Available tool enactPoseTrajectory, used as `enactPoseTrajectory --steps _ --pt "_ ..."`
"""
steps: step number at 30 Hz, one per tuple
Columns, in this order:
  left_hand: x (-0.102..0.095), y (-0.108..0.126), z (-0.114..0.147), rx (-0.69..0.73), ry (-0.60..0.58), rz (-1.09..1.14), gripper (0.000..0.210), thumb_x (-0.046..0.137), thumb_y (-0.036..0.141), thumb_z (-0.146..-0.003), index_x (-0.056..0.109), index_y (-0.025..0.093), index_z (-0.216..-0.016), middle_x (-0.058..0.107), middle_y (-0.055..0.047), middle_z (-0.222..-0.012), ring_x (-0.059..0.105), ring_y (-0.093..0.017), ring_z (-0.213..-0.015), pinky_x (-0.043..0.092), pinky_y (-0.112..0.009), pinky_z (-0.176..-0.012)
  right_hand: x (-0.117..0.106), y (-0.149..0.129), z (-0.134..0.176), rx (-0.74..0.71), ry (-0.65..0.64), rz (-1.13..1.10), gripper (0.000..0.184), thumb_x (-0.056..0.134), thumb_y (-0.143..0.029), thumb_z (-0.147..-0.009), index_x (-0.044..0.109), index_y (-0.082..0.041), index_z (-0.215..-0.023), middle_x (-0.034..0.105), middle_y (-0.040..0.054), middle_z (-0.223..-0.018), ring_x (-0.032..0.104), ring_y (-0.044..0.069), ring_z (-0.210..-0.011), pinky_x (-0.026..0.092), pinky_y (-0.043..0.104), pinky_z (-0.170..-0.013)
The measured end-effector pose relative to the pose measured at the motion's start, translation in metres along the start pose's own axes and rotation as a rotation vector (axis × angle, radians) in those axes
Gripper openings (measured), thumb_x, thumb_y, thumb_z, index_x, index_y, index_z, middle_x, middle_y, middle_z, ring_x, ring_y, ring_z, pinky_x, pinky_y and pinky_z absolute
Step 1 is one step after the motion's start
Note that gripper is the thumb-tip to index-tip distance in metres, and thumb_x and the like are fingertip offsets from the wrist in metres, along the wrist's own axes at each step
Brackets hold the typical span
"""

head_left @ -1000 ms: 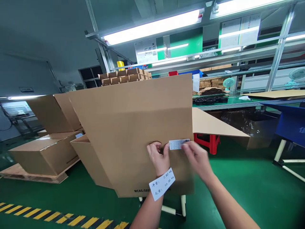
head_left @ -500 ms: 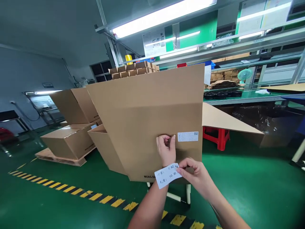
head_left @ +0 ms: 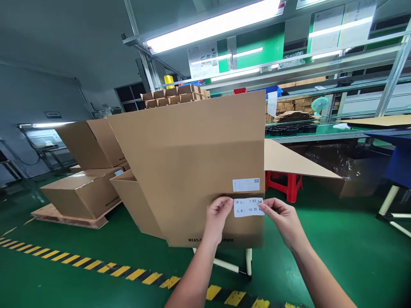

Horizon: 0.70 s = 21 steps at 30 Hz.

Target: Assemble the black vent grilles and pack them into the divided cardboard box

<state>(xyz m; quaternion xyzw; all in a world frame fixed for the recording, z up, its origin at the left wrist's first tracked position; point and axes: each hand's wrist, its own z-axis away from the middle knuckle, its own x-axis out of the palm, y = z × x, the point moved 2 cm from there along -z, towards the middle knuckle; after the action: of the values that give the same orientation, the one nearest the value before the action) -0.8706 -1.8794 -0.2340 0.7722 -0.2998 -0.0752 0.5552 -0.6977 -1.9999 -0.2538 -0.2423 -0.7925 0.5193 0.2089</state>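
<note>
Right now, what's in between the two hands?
In the head view, a white label showing 7.82 and 10.35 lies between the left hand and the right hand, with the brown cardboard box behind it.

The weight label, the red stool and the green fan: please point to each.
Weight label [head_left: 246, 207], head view, middle of its face.
Red stool [head_left: 291, 188], head view, one leg.
Green fan [head_left: 320, 104], head view, round grille.

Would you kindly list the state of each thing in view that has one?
Front carton: flaps open
Upper label: stuck on front carton
Weight label: flat, sticking unclear
Left hand: pinching weight label's left edge
Right hand: pinching weight label's right edge
Ceiling light: on
Fan: running unclear
</note>
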Motion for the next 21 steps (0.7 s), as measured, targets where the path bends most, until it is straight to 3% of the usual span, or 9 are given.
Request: enactPoseTrajectory --steps 4,12,18,21 --pt "0.001 -0.003 -0.001 -0.019 0.021 -0.018 0.025 0.086 0.036 -0.063 0.072 0.018 -0.074 0.069 -0.001 -0.072 0.058 -0.014 -0.069 0.046 -0.023 -0.068 0.005 0.007 0.000 -0.038 0.033 0.020 0.040 0.077 -0.059 -0.078 0.072 -0.019 -0.082 0.069 0.0061 -0.082 0.056 0.020 -0.075 0.045 0.031 -0.069" --pt "0.004 -0.013 -0.002 0.195 0.147 -0.273 0.015 0.074 0.035 -0.077 0.072 0.020 -0.076 0.066 -0.001 -0.072 0.056 -0.015 -0.068 0.044 -0.024 -0.065 0.014 0.014 -0.003 -0.083 0.213 -0.008 0.046 0.081 -0.058 -0.072 0.069 -0.020 -0.095 0.068 0.0044 -0.076 0.060 0.022 -0.075 0.048 0.034 -0.072" --pt "0.005 -0.020 -0.007 0.188 0.163 -0.282 0.020 0.072 0.041 -0.080 0.071 0.021 -0.079 0.065 -0.002 -0.075 0.058 -0.017 -0.071 0.046 -0.027 -0.068 0.015 0.014 -0.008 -0.113 0.195 0.038 0.043 0.076 -0.061 -0.076 0.068 -0.019 -0.081 0.065 0.0049 -0.078 0.056 0.021 -0.074 0.044 0.034 -0.071" --pt "0.004 -0.020 -0.010 0.235 0.208 -0.345 0.021 0.072 0.043 -0.081 0.072 0.022 -0.077 0.065 -0.002 -0.077 0.057 -0.019 -0.075 0.046 -0.030 -0.072 0.015 0.017 -0.010 -0.198 0.232 0.166 0.043 0.070 -0.064 -0.080 0.070 -0.021 -0.080 0.062 0.0051 -0.082 0.054 0.024 -0.083 0.042 0.037 -0.079"
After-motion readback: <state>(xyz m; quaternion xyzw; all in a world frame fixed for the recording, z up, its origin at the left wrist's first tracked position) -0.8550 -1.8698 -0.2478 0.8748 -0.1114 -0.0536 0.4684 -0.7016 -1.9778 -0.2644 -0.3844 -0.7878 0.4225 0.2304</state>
